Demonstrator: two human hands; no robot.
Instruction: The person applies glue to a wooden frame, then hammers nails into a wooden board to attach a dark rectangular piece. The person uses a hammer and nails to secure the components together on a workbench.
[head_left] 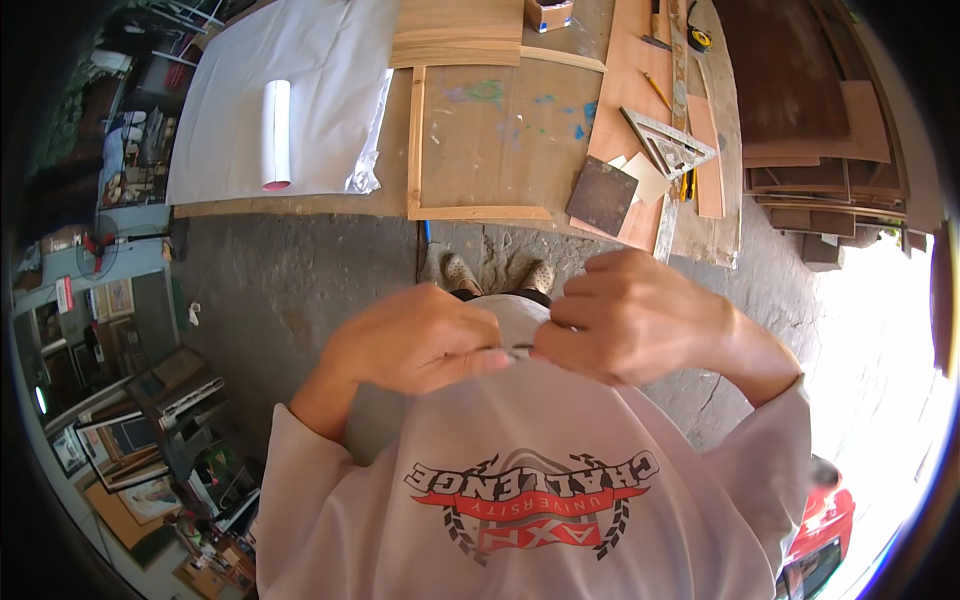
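In front of my chest, my left hand (425, 340) and my right hand (635, 320) face each other with fingers curled and thumbs pressed in. Between their fingertips shows a small thin dark thing (520, 350), too little of it visible to name. Both hands are held above my light T-shirt (440, 430), apart from the worktable ahead. The left hand is slightly blurred.
The worktable carries a white sheet (320, 60) with a white roll (276, 135), a wooden frame (416, 140), a dark square tile (603, 195), a metal speed square (672, 148), a pencil (657, 90) and a tape measure (699, 39). Stacked boards (825, 165) stand right, picture frames (125, 450) left.
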